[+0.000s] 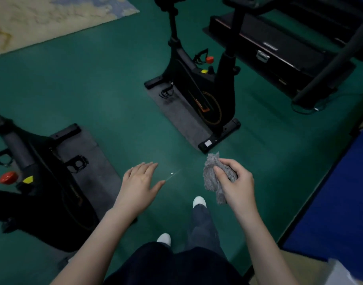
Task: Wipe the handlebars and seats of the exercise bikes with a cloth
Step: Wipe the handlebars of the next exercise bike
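- Green floor fills the room, with a pale rug at far left.
- Grey cloth is bunched in the right hand, fingers closed around it, held above the floor.
- Left hand is empty, flat, fingers spread, apart from the cloth.
- One bike stands ahead on a mat; another bike is at left.
- Treadmill lies beyond at right.

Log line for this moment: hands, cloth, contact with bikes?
right hand: gripping grey cloth | left hand: open, empty | bike contact: none | bikes: one ahead, one at left
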### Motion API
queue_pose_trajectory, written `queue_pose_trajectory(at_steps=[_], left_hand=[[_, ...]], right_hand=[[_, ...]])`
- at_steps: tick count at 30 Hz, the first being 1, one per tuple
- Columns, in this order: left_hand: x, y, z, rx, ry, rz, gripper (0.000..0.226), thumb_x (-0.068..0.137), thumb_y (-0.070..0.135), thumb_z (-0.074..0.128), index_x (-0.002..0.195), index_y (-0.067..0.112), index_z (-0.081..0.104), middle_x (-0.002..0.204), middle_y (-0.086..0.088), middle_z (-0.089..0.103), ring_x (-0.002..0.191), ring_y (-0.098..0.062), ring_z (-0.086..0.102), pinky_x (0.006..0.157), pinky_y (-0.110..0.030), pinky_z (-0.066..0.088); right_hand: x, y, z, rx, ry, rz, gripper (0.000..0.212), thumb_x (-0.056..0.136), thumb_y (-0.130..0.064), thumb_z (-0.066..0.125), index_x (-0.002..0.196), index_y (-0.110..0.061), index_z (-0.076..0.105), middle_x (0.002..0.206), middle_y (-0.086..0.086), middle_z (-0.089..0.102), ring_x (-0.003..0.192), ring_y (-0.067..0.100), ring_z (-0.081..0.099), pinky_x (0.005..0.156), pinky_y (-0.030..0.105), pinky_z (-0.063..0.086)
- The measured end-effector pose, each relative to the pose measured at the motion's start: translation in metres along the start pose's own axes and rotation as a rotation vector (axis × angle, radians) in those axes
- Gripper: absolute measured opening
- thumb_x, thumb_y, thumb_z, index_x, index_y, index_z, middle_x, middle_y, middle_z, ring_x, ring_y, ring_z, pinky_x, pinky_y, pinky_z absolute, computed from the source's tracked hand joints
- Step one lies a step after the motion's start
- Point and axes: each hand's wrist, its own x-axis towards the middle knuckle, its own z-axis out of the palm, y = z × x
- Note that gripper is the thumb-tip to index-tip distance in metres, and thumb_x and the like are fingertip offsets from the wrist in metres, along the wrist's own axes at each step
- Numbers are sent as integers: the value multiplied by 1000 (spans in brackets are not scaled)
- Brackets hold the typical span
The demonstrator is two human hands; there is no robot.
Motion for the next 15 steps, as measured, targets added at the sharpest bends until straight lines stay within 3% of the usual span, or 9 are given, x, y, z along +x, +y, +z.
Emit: queue_pose_trajectory(at_steps=[4, 10, 15], left_hand=[[28, 12, -1, -12, 37, -125, 61, 94, 50, 45, 146, 22, 32, 152, 3, 34, 142, -17, 25, 114, -35, 14], [78, 48, -1, -57, 103, -262, 61, 93, 49, 47, 146, 21, 33, 153, 2, 31, 142, -17, 25, 114, -34, 15], [97, 62, -1, -82, 153, -395, 61, 92, 47, 51, 145, 19, 36, 152, 0, 33, 141, -19, 27, 114, -37, 17]], right_hand=[[59, -4, 4, 3, -130, -67, 16, 83, -9, 70, 93, -21, 69, 94, -11, 69, 93, 6, 64, 87, 24, 48], [151, -5, -8, -7, -273, -142, 18, 84, -9, 70, 92, -24, 68, 94, -9, 70, 96, 9, 64, 90, 26, 47], [205, 0, -13, -17, -374, -126, 17, 83, -8, 70, 90, -23, 68, 91, -10, 69, 92, 9, 64, 91, 36, 51]])
